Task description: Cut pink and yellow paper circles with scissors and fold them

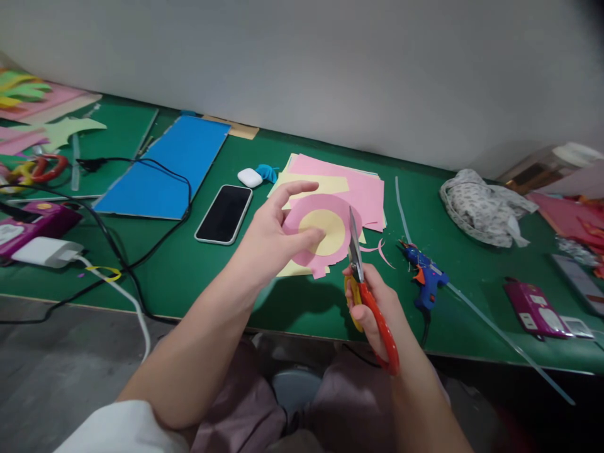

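My left hand (271,229) holds a round pink paper (295,217) that has a smaller yellow paper circle (315,221) on it. The thumb lies over the yellow circle and the index finger is raised; some fingers are hidden behind the paper. At the pink paper's right edge, the blades of the scissors (356,270) point upward and away from me. My right hand (377,296) is closed around their red and yellow handles. A small uneven tab of pink sticks out at the lower edge. Thin pink paper scraps (385,253) lie just right of the blades.
Behind the circle lies a stack of pink and yellow paper (363,189). To the left are a phone (224,214), a white case (250,178), a blue board (170,167) and cables. A blue glue gun (427,277), glue sticks and a patterned cloth (481,207) lie on the right.
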A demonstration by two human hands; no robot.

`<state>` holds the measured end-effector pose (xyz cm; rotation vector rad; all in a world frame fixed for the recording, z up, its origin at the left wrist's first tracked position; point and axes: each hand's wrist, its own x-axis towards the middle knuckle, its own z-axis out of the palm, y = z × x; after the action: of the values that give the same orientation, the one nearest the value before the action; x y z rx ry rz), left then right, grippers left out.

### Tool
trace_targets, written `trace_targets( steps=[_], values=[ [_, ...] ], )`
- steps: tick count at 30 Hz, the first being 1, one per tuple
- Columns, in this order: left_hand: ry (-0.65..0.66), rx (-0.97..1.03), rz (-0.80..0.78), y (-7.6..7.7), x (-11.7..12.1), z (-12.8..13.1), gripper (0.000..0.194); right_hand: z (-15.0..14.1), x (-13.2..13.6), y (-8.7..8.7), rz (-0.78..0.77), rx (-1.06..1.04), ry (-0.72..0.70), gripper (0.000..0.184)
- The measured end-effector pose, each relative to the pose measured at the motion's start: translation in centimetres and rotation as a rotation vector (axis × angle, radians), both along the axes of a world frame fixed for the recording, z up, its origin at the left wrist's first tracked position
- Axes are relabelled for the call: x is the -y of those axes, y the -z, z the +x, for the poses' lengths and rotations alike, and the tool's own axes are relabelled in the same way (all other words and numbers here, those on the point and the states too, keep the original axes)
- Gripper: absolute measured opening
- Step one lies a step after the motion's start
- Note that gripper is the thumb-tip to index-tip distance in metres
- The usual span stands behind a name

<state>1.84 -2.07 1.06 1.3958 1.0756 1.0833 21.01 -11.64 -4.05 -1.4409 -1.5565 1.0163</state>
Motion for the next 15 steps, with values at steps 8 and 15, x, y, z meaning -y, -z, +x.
trace_targets(
  steps=[8,15],
  values=[
    [0.021,-0.007,-0.006,0.06,-0.04,-0.37,0.060,0.35,-0.10,-0.09,-0.034,0.047,-0.013,0.076],
    [0.039,0.008,0.001,0.35,-0.45,-0.69,0.060,0.48,0.02,-0.21,-0.016,0.088,-0.013,0.077]
  ],
)
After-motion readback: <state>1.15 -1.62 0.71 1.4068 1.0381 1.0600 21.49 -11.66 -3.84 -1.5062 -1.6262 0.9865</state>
